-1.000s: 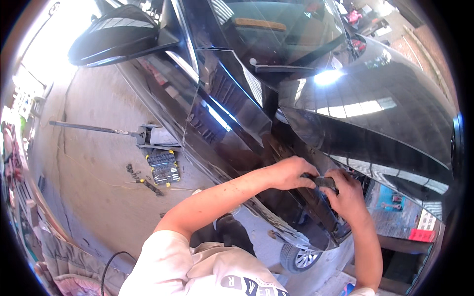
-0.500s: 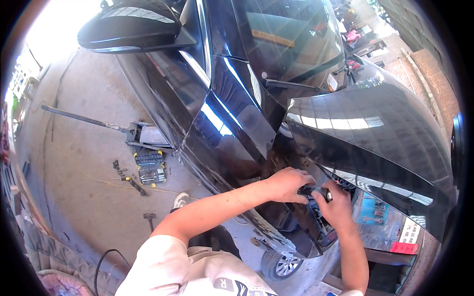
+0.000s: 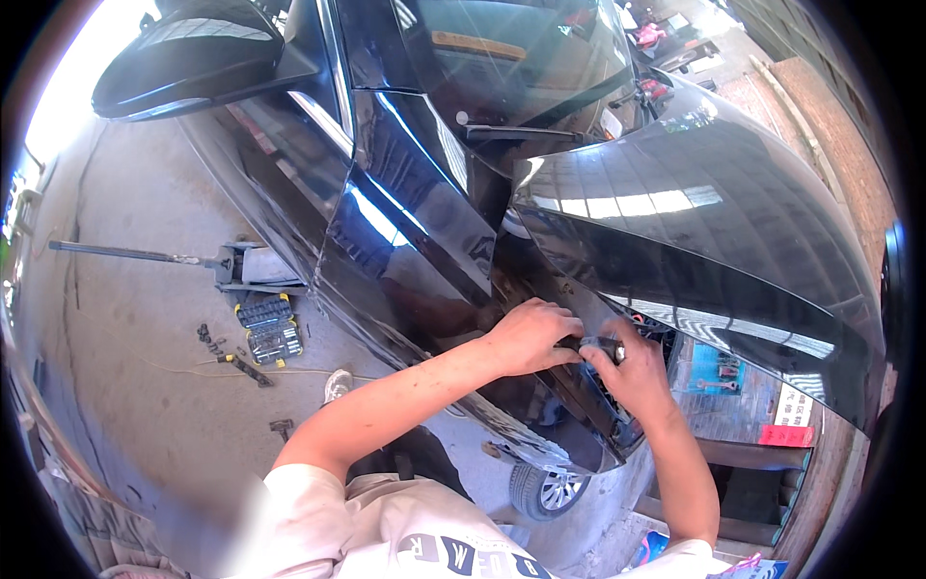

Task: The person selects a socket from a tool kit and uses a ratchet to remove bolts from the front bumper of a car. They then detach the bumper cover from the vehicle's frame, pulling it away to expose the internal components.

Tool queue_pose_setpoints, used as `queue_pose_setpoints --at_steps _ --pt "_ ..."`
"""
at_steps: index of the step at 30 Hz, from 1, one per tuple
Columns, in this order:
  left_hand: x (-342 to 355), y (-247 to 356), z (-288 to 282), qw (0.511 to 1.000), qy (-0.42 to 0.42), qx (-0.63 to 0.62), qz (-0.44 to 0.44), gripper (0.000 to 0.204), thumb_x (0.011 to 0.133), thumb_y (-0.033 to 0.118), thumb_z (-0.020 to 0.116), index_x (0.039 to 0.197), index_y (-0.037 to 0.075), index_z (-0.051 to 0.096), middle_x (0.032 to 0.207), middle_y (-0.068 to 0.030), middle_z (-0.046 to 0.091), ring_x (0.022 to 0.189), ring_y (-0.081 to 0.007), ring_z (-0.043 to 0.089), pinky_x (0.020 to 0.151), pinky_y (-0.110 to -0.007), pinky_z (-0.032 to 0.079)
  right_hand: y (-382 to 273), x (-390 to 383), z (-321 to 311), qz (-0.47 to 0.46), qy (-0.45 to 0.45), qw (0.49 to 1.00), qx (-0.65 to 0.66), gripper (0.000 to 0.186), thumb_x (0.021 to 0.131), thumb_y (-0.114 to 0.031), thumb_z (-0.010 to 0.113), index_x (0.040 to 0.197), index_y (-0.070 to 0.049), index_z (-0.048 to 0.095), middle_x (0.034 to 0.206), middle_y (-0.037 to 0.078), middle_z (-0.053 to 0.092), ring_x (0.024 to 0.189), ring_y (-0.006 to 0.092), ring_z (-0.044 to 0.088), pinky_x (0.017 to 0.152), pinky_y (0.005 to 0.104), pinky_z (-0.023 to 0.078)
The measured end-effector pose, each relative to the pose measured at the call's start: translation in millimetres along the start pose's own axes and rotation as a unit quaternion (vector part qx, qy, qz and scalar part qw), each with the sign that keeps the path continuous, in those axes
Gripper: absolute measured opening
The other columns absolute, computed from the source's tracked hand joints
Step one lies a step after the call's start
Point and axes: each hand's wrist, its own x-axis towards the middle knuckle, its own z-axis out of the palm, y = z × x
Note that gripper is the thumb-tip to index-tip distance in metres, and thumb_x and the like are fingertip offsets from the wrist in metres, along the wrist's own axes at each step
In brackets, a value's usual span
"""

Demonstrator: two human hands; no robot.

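My left hand and my right hand meet at the gap between the black car's front fender and its raised hood. Both hands are closed around a small dark tool with a shiny metal end. The tool lies along the fender's upper edge, just under the hood's rim. My fingers hide most of the tool and whatever it touches. My left forearm reaches across the fender from the lower left.
A side mirror juts out at the upper left and the windscreen is at the top. On the concrete floor lie an open socket set, loose tools and a floor jack. A front wheel sits below my hands.
The view has shifted closer to the car and to the right. Both hands have stayed together at the fender edge, holding the tool throughout.
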Motion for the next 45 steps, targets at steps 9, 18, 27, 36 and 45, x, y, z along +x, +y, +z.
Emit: queue_pose_setpoints --at_steps 9,18,27,36,45 --pt "-79.2 -6.3 -105.2 0.890 0.377 0.257 -0.010 0.019 0.082 0.002 0.065 0.100 0.005 0.068 0.104 -0.0113 0.066 0.100 -0.0305 0.061 0.091 -0.041 0.047 -8.6 -8.0 -4.9 -0.001 -0.030 0.999 0.038 0.042 0.080 -0.026 0.078 0.111 -0.006 0.056 0.097 0.019 0.068 0.091 0.0426 0.066 0.077 0.0436 0.053" --pt "-80.0 -95.9 -175.6 0.701 0.591 0.320 -0.237 0.050 0.101 0.022 0.040 0.143 -0.004 0.037 0.149 -0.0271 0.037 0.141 -0.0402 0.032 0.115 -0.048 0.022 -9.8 -12.0 -6.4 -0.012 -0.046 0.998 0.035 0.041 0.078 -0.019 0.077 0.110 -0.004 0.057 0.098 0.019 0.068 0.090 0.0424 0.066 0.078 0.0433 0.053" --pt "-79.9 -96.4 -173.7 0.705 0.595 0.287 -0.259 0.052 0.103 0.026 0.035 0.145 -0.006 0.034 0.151 -0.0280 0.034 0.141 -0.0410 0.031 0.116 -0.047 0.021 -2.2 -5.9 -9.8 -0.074 -0.039 0.996 0.032 0.034 0.080 -0.016 0.075 0.107 -0.002 0.058 0.097 0.019 0.067 0.087 0.0415 0.066 0.074 0.0444 0.053" --pt "-82.5 -99.3 -173.3 0.704 0.593 0.293 -0.257 0.052 0.103 0.025 0.035 0.145 -0.006 0.034 0.150 -0.0289 0.035 0.140 -0.0418 0.032 0.115 -0.047 0.022 -7.8 -2.7 -5.4 0.003 -0.017 1.000 0.013 0.034 0.076 -0.016 0.080 0.102 -0.003 0.061 0.088 0.017 0.068 0.079 0.0380 0.068 0.067 0.0423 0.054" --pt "-81.5 -99.1 -172.6 0.693 0.606 0.284 -0.267 0.050 0.099 0.015 0.041 0.144 -0.005 0.036 0.149 -0.0276 0.037 0.136 -0.0409 0.036 0.113 -0.049 0.023 -5.5 -2.9 -2.2 -0.154 0.016 0.985 -0.073 0.033 0.073 -0.016 0.084 0.096 -0.003 0.064 0.079 0.015 0.068 0.065 0.0313 0.067 0.056 0.0365 0.052"
